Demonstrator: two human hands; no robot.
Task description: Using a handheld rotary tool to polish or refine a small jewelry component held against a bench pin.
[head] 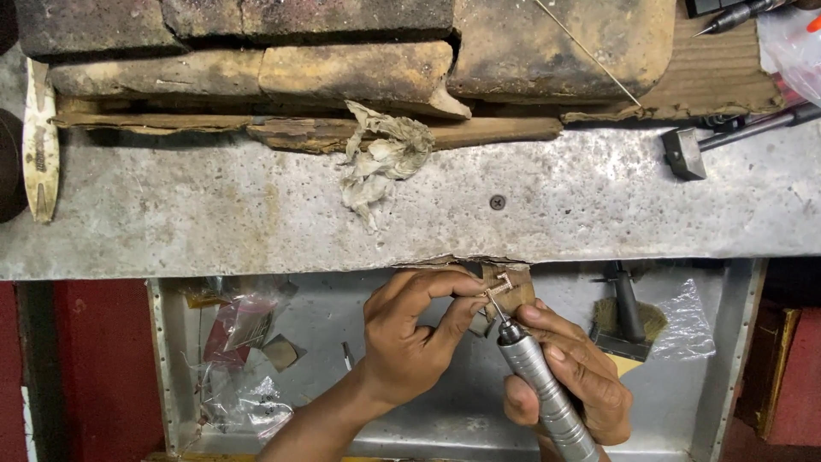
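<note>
Seen from the head camera, a person works at the front edge of a pitted grey workbench (214,222). The left hand (410,338) pinches a small metal piece (499,283) between thumb and forefinger, pressing it against a wooden bench peg (513,291) that juts from the bench edge. The right hand (573,376) wraps around a silver rotary handpiece (543,385), its thin bit meeting the metal piece; what kind of piece it is appears too small to tell.

Below the hands sits a shallow metal tray (428,419) holding clear plastic bags (244,342) at left and a brush (629,321) at right. On the benchtop lie a crumpled rag (385,158), a small hammer (688,150) at right, and worn bricks (342,51) along the back.
</note>
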